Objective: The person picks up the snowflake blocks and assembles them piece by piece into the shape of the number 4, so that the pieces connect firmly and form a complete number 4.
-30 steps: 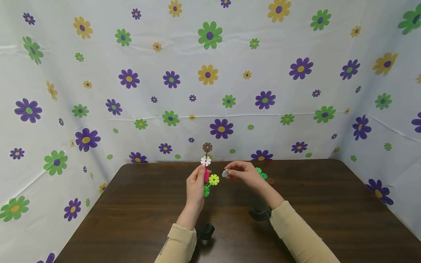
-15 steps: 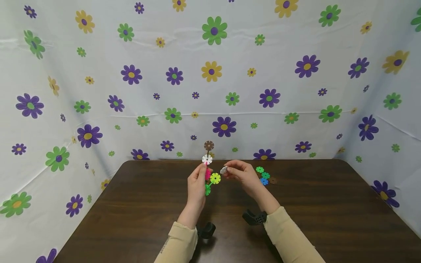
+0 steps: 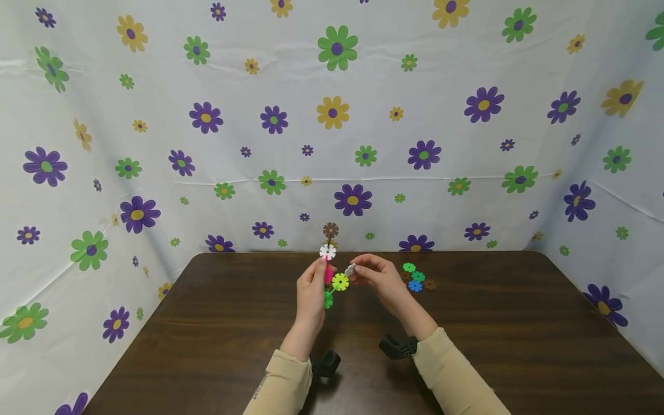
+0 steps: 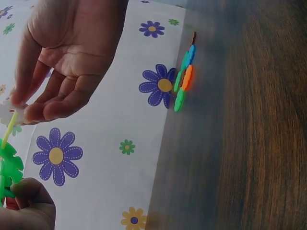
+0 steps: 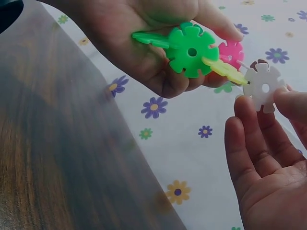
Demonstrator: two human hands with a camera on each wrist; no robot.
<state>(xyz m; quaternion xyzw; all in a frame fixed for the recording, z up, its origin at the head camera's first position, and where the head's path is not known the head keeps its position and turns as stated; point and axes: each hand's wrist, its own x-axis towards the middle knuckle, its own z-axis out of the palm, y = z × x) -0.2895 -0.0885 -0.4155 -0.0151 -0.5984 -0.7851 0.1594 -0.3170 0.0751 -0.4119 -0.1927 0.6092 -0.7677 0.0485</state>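
My left hand (image 3: 311,291) grips a chain of notched plastic discs above the table. A brown disc (image 3: 330,230) tops the chain, with a white disc (image 3: 328,252) under it. Lower down are a pink disc (image 5: 231,53), a green disc (image 5: 193,51) and a yellow disc (image 3: 340,282) that sticks out to the right. My right hand (image 3: 381,279) pinches a separate white disc (image 5: 265,87) between thumb and fingers. Its edge meets the yellow disc's outer rim in the right wrist view. My left palm and fingers partly hide the chain.
On the dark wooden table (image 3: 228,323), right of my right hand, lie loose discs: a light green disc (image 3: 409,267), a blue disc (image 3: 415,286), a brown disc (image 3: 430,285) and others. A flowered curtain (image 3: 290,144) hangs behind and at both sides.
My right hand has moved left, bringing its white disc from a gap away up to the yellow disc. More of the loose discs show now. The left hand keeps its grip.
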